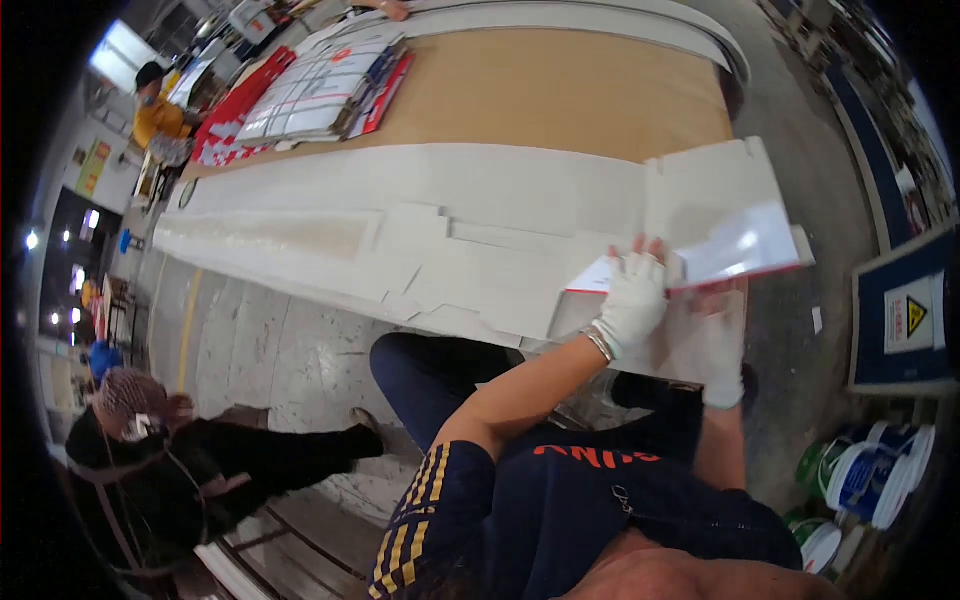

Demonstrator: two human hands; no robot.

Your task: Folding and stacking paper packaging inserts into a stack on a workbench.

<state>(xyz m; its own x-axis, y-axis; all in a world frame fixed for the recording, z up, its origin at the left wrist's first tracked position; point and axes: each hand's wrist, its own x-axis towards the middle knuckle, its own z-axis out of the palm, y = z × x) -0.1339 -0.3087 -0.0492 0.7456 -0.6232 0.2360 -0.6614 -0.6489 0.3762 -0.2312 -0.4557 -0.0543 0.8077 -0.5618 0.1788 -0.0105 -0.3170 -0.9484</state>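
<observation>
1 gloved left hand (636, 298) on red-edged sheet (732, 248), right hand (723, 350) blurred

Navy shirt (560, 520), yellow sleeve stripes (431, 478); 2 white gloves (636, 302).

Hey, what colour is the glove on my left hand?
The wrist-length glove on your left hand is white; head view.

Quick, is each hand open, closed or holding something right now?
Left hand: looks open, laid over the red-edged glossy sheet.
Right hand: too blurred to tell.
</observation>
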